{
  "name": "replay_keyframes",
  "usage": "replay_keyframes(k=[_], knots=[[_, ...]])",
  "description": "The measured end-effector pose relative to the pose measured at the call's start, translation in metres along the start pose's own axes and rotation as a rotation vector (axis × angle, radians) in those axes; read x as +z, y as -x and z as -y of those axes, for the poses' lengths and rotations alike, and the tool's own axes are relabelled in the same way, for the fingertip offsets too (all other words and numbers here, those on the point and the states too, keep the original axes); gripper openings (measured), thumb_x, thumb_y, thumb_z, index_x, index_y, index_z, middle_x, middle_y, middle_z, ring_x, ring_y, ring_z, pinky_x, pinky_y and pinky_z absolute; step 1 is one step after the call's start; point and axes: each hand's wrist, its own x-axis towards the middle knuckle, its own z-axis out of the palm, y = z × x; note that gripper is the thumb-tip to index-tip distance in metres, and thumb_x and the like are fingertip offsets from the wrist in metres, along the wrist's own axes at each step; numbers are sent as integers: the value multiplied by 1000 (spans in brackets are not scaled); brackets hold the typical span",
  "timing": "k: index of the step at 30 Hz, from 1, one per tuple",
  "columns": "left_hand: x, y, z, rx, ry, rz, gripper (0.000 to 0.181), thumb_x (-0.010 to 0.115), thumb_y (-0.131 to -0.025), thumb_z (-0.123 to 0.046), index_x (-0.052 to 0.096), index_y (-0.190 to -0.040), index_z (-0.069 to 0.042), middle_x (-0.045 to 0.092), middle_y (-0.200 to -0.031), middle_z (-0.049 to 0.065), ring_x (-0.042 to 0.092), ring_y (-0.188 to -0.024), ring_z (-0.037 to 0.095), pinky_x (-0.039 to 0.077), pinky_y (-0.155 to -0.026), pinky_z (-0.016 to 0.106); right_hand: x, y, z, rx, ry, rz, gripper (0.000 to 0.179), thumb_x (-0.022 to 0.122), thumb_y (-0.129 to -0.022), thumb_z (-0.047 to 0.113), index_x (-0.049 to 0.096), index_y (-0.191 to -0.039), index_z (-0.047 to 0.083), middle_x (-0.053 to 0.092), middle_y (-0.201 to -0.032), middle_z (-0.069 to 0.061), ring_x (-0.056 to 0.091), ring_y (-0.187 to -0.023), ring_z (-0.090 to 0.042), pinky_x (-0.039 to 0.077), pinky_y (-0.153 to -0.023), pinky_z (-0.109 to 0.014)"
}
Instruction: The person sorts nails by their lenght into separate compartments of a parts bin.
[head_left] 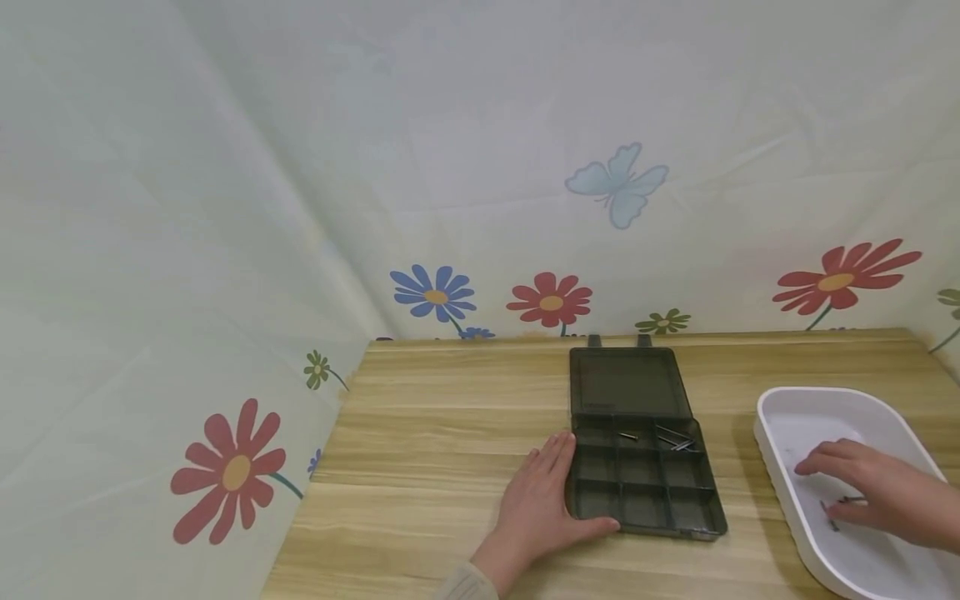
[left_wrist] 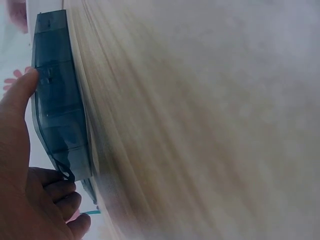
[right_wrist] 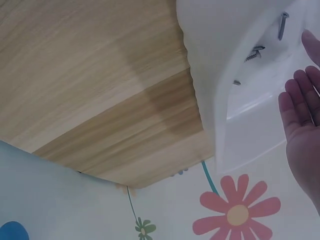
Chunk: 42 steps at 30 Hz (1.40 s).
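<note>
A dark see-through compartment box (head_left: 643, 505) lies on the table, its lid (head_left: 630, 379) folded back toward the wall. My left hand (head_left: 536, 504) rests against its near left corner, with straight fingers along the left side and the thumb on the front edge. One brassy screw (head_left: 628, 436) sits in the far middle compartment; several silvery screws (head_left: 678, 444) lie in the far right one. Over the white tray (head_left: 780, 479) is my right hand (head_left: 873, 490), thumb and fingers apart with nothing between them. Below it, a screw (right_wrist: 283, 26) and other small screws (right_wrist: 255, 53) lie on the tray floor.
The wooden table (head_left: 420, 450) runs back to a hanging cloth (head_left: 480, 167) printed with flowers and a butterfly. The tray's raised wall stands to the right of the box, with a strip of table between them.
</note>
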Motion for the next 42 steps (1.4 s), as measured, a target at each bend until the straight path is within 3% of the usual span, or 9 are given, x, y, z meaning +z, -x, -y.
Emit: replay_keyframes(k=[4,9,13,17,20,26,30,34,42], knots=[[-1,0,0,1,9,2,123,57,-83,-92,28,-170,-11,30,-176,3,28,-162,18,28,-131,40,6,2,-5,-66,-5,-25,44,98,-72,32,76,-109,22,68,-109,9,64,-97,-12,64,-83,-39],[-1,-1,-1,3,-2,3,123,56,-83,-93,28,-170,-12,30,-175,2,28,-162,17,28,-131,39,18,9,-12,-280,0,-234,46,100,-64,27,75,-102,21,64,-100,13,58,-91,-2,50,-75,-10],[0,-1,-1,3,-16,-2,123,56,-83,-94,28,-170,-11,30,-175,2,28,-161,17,29,-131,39,25,10,-14,-376,-16,-319,49,101,-59,26,75,-101,21,63,-99,14,57,-90,-1,36,-81,2],[0,-1,-1,6,-18,-7,123,56,-83,-93,29,-170,-11,30,-175,2,28,-161,17,29,-131,39,26,9,-15,-402,-19,-352,47,99,-59,29,75,-99,21,63,-98,15,56,-89,-1,34,-81,3],[0,-1,-1,6,-14,-7,123,56,-83,-93,29,-170,-11,30,-175,2,28,-161,17,29,-131,39,25,9,-15,-377,-4,-366,46,99,-59,30,75,-98,24,62,-98,18,56,-89,0,35,-80,2],[-1,-1,0,3,-10,-7,123,57,-83,-93,29,-170,-11,30,-175,2,28,-161,17,29,-130,40,21,11,-20,-290,21,-276,47,100,-62,27,75,-102,27,61,-100,20,56,-91,1,44,-75,-5],[-1,-1,0,3,-12,-4,123,57,-82,-93,29,-170,-11,30,-176,1,28,-161,17,30,-130,40,31,10,-21,-397,-22,-350,53,100,-58,19,76,-106,24,61,-102,17,55,-91,0,37,-80,1],[-1,-1,0,0,-14,-1,123,57,-82,-93,29,-170,-11,30,-175,1,28,-161,17,30,-130,40,38,3,-20,-476,-21,-437,54,98,-53,15,75,-101,23,61,-99,17,54,-89,-1,36,-80,-1],[0,0,0,-1,-18,-16,123,57,-82,-93,31,-170,-11,33,-175,3,31,-161,18,31,-130,39,30,-8,-14,-469,-80,-290,38,96,-71,15,66,-87,32,52,-89,29,44,-80,7,37,-62,-13]])
